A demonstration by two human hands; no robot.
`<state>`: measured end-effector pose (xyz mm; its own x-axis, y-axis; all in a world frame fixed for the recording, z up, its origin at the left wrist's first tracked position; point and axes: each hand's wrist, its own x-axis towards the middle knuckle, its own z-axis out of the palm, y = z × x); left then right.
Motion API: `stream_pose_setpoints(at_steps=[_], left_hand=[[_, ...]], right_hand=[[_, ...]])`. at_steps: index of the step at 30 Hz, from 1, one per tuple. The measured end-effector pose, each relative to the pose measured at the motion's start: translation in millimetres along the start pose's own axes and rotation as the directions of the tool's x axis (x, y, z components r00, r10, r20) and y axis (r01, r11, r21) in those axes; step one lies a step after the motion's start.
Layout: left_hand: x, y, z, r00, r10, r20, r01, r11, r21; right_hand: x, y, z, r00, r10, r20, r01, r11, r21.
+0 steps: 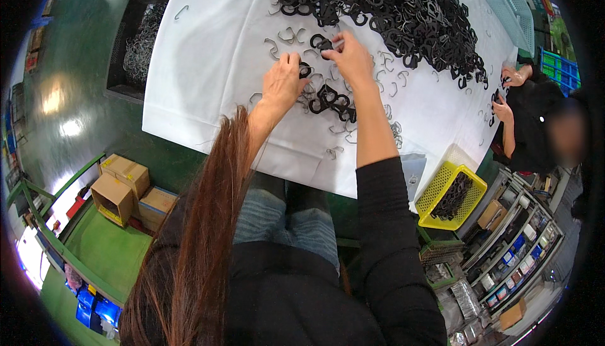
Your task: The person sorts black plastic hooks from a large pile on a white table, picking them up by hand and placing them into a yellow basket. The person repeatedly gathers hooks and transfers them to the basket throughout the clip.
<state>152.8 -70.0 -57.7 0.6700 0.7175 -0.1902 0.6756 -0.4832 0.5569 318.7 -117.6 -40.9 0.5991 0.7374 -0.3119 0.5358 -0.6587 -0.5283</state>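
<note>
My left hand (283, 82) rests on the white table cover (208, 62), its fingertips pinching a small black plastic clip (305, 69). My right hand (350, 57) is just to the right and farther out, its fingers closed on another black clip (321, 43) with a thin metal hook at its tip. Several loose metal hooks (287, 36) lie scattered around both hands. A short row of black clips (333, 101) lies between my forearms. A big heap of black clips (397, 9) covers the far part of the table.
A yellow basket (441, 185) of black clips stands at the table's right near corner. Another person in black (526, 125) works at the right edge. A dark bin of metal hooks (142, 46) sits left of the table. Cardboard boxes (123, 188) stand on the green floor.
</note>
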Motion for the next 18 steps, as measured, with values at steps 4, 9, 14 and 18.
stream_pose_setpoints(at_steps=[4,9,14,18], left_hand=[[-5.9,-1.9,1.5,1.000,0.004,-0.005,-0.004,0.997,0.075],[-10.2,-3.8,5.1,0.999,-0.018,-0.030,0.018,1.000,0.005],[-26.2,0.6,1.5,0.999,0.001,-0.046,-0.006,0.992,-0.124],[-45.0,22.0,16.7,0.994,0.102,0.036,-0.098,0.992,-0.084]], right_hand=[[18.3,-13.9,22.2,0.990,-0.108,-0.086,0.081,0.961,-0.264],[16.3,-2.1,18.7,0.992,-0.117,0.040,0.120,0.987,-0.102],[-38.5,41.2,-36.2,0.966,-0.055,0.254,-0.017,0.962,0.272],[-95.7,64.6,-34.1,0.951,0.072,0.302,-0.074,0.997,-0.006]])
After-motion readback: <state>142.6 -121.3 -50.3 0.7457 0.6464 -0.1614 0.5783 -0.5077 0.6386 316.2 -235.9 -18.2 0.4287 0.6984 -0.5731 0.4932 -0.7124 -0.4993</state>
